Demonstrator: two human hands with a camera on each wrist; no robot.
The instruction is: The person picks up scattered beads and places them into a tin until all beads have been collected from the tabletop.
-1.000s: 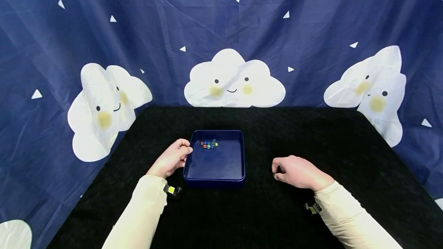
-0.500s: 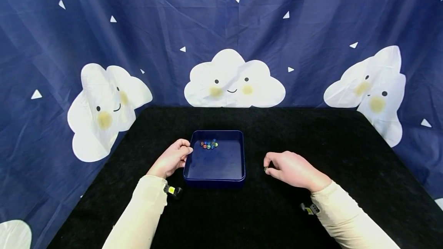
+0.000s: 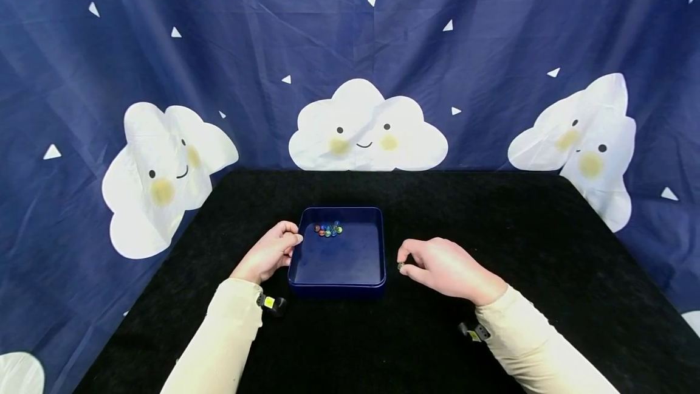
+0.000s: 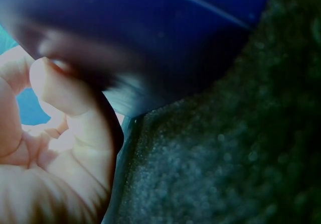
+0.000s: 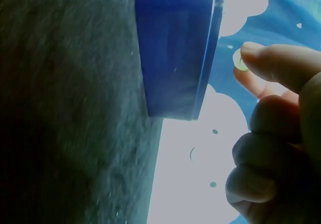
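Note:
A square dark-blue tray [image 3: 344,263] with raised walls sits on the black cloth, tinted blue in the wrist views. Several coloured glass marbles [image 3: 328,230] lie clustered inside it, toward the far left. My left hand [image 3: 268,253] grips the tray's left wall, its thumb [image 4: 62,88] against the wall in the left wrist view. Just right of the tray, my right hand [image 3: 445,269] pinches a clear, yellowish marble [image 5: 238,61] between thumb and forefinger. In the right wrist view its other fingers are curled in, and the marble is level with the tray's rim, outside it.
Black cloth [image 3: 525,217] covers the table. A dark-blue curtain [image 3: 262,35] with white clouds and small triangles hangs behind and at both sides. A small black camera is strapped at each wrist.
My right hand has moved left toward the tray with the pinched marble. The left hand keeps its grip on the tray wall, and the marbles inside have stayed put.

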